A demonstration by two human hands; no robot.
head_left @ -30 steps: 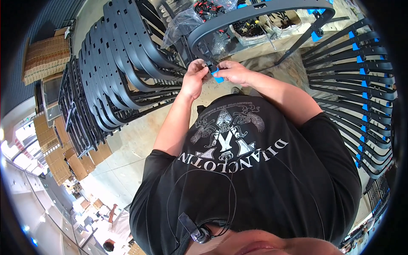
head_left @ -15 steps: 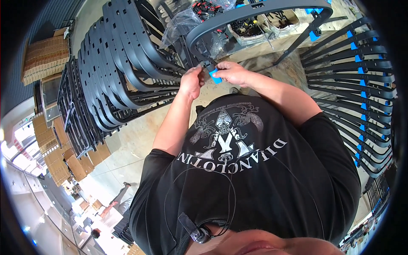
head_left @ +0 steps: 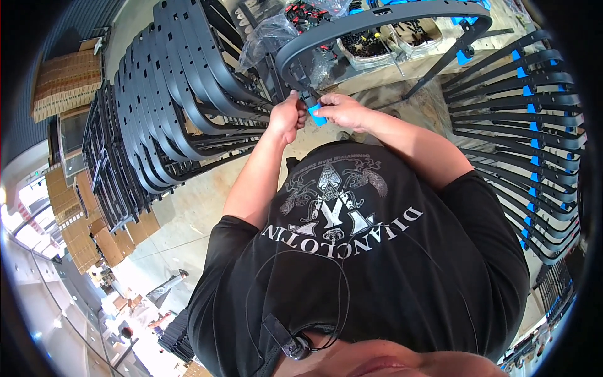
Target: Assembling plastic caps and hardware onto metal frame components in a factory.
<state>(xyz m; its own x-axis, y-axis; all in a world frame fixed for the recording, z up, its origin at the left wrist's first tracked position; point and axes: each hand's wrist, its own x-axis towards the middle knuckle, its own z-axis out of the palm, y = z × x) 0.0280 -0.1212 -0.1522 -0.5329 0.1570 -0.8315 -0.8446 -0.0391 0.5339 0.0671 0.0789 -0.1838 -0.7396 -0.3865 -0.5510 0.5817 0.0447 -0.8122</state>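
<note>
A dark grey, bent tubular frame [head_left: 370, 22] arches in front of me, and its near end comes down between my hands. A blue piece like a sleeve or cap [head_left: 318, 117] sits at that end. My right hand [head_left: 343, 112] pinches the blue piece from the right, thumb on its face. Just left of the tube end, my left hand [head_left: 287, 118] is closed, its fingers curled against the frame. Whatever those fingers hold is hidden. A second blue piece [head_left: 463, 57] shows on the frame's far right leg.
Stacked grey frames [head_left: 169, 94] stand close on my left. A row of black bent tubes with blue pieces [head_left: 515, 138] fills the right. Beyond the arch, a workbench [head_left: 377, 83] carries bins of small black parts [head_left: 367, 50], red-and-black parts [head_left: 304, 19] and clear plastic wrap [head_left: 267, 39].
My left hand has curled its fingers in and moved slightly right, closer to the tube end. My right hand stays on the blue piece. In the distant lower left, a person has shifted.
</note>
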